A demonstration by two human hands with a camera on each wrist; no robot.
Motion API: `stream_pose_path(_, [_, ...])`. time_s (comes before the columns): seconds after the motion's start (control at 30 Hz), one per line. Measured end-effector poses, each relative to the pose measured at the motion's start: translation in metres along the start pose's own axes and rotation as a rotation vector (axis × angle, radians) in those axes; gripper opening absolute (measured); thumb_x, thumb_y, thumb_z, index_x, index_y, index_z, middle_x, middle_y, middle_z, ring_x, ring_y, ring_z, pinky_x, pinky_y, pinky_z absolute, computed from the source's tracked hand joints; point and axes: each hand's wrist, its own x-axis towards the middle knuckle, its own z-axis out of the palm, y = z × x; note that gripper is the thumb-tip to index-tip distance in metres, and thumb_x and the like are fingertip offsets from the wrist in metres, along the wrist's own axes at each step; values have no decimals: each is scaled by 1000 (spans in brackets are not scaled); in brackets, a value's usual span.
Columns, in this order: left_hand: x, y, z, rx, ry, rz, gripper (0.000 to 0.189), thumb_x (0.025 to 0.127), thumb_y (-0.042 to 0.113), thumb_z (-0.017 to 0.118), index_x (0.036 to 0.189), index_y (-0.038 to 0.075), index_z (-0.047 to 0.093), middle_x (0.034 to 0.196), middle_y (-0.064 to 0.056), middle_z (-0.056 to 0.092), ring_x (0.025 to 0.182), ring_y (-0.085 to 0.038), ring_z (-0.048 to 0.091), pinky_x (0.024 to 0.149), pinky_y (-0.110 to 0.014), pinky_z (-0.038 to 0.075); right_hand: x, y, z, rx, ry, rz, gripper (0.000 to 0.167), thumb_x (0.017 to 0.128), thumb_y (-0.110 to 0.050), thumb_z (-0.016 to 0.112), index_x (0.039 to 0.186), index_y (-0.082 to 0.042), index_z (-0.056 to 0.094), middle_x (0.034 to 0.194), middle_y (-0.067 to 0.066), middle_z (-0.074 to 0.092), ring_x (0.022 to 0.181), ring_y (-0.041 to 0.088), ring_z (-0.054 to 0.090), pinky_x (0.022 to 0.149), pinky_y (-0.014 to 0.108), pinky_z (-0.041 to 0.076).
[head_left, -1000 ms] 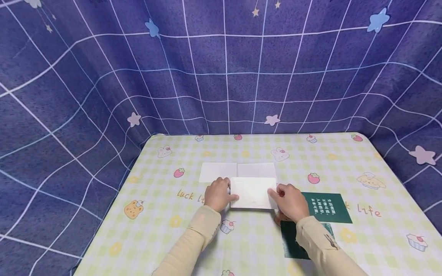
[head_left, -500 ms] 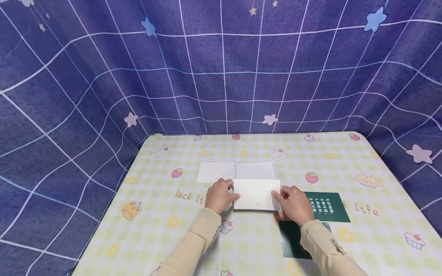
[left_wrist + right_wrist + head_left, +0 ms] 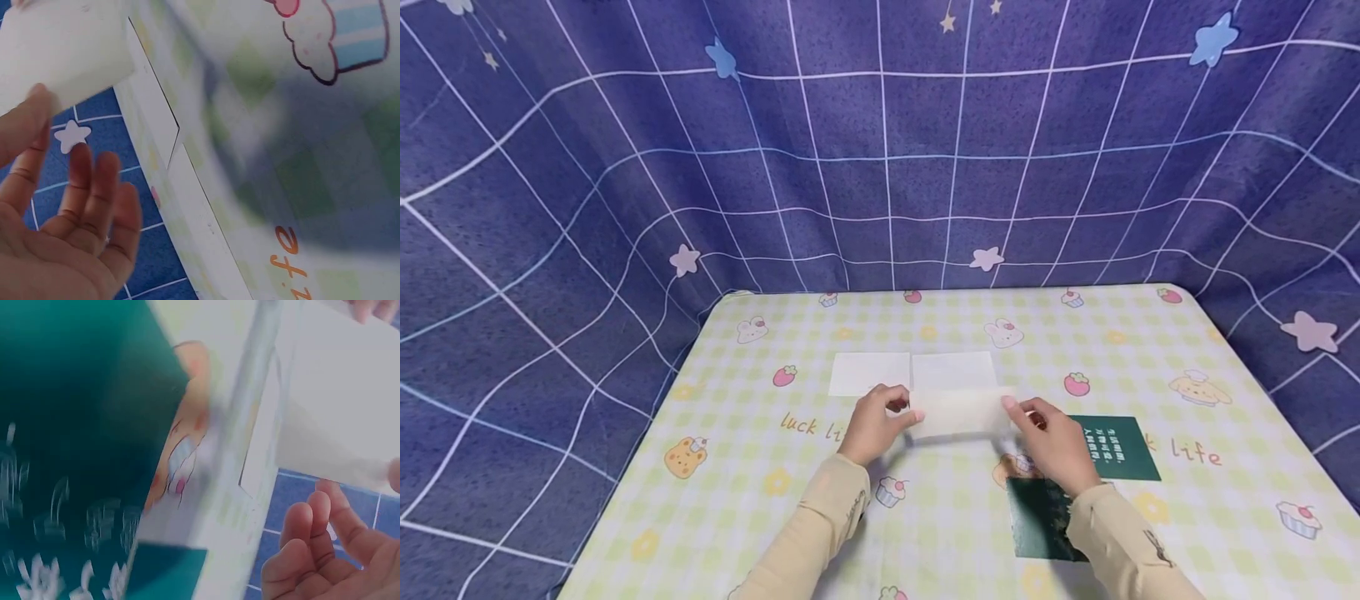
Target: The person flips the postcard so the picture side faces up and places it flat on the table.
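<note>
Card (image 3: 962, 413), pinched by left grip (image 3: 876, 423) and right grip (image 3: 1060, 443), seems unplaced; 2 white cards (image 3: 870, 372), 2 green cards (image 3: 1127, 450) lie flat.

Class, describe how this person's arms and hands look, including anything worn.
The left sleeve and right sleeve are beige and reach the wrists, each with a small dark marking. The left hand and right hand are bare, without gloves.

Room lies left of the left hand (image 3: 876, 423); green cards (image 3: 1123, 448) crowd the right hand (image 3: 1058, 444).
</note>
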Motion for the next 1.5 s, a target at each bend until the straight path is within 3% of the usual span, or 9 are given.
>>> stream_pose_path(0.07, [0, -1, 0, -27, 15, 33, 15, 90, 19, 78, 89, 8, 68, 98, -11, 65, 98, -30, 65, 88, -47, 53, 0, 1, -3, 96, -11, 56, 67, 102, -64, 40, 118, -5, 66, 101, 14, 63, 89, 28, 56, 75, 38, 43])
stream_pose_path(0.17, [-1, -1, 1, -40, 40, 71, 16, 90, 20, 78, 95, 6, 70, 97, -9, 64, 97, -28, 64, 87, -46, 53, 2, 2, -6, 203, -24, 118, 76, 103, -67, 30, 107, 0, 67, 92, 13, 61, 90, 30, 56, 77, 38, 40])
stream_pose_path(0.3, [-3, 0, 4, -47, 63, 107, 18, 89, 19, 78, 100, 6, 72, 96, -6, 64, 94, -26, 63, 85, -44, 52, 5, 2, -9, 236, -67, 184, 82, 100, -73, 26, 84, -4, 67, 76, 6, 58, 80, 28, 54, 73, 37, 37])
stream_pose_path(0.43, [-5, 1, 6, -76, 62, 126, 18, 89, 19, 78, 101, 6, 72, 98, -5, 64, 96, -29, 63, 86, -46, 52, 6, 2, -8, 263, -128, 215, 85, 95, -80, 26, 77, -7, 67, 74, 5, 59, 79, 25, 54, 69, 37, 37])
stream_pose_path(0.77, [-6, -1, 9, -37, 80, 148, 11, 87, 16, 81, 90, 15, 70, 97, 0, 65, 97, -25, 63, 86, -40, 49, 4, 6, -9, 344, -185, 146, 75, 101, -66, 41, 104, 2, 71, 80, 7, 59, 77, 23, 54, 59, 34, 44])
stream_pose_path(1.07, [-8, -2, 9, -8, 90, 138, 20, 80, 6, 85, 86, 18, 70, 97, -6, 66, 93, -20, 62, 83, -38, 48, 5, 10, -9, 337, -193, 134, 62, 103, -56, 50, 117, 1, 70, 83, 5, 61, 82, 20, 55, 69, 33, 42])
stream_pose_path(1.23, [-9, -1, 10, -13, 83, 105, 26, 78, -6, 81, 88, 16, 71, 97, -5, 64, 95, -22, 62, 87, -44, 51, 5, 10, -8, 300, -194, 130, 60, 102, -54, 53, 129, -2, 67, 104, 9, 68, 99, 23, 55, 80, 38, 44])
stream_pose_path(1.37, [-11, -2, 11, 16, 83, 84, 28, 78, -7, 80, 89, 17, 70, 97, -1, 62, 95, -21, 62, 89, -42, 51, 5, 9, -8, 303, -194, 134, 57, 102, -53, 54, 126, -5, 70, 120, 9, 69, 113, 27, 54, 92, 49, 45])
stream_pose_path(1.5, [-13, -2, 12, 28, 89, 68, 26, 79, -2, 82, 88, 17, 68, 96, 1, 62, 95, -20, 62, 87, -38, 51, 5, 9, -7, 309, -187, 130, 53, 102, -52, 55, 121, -6, 72, 113, 6, 72, 110, 25, 56, 92, 50, 45])
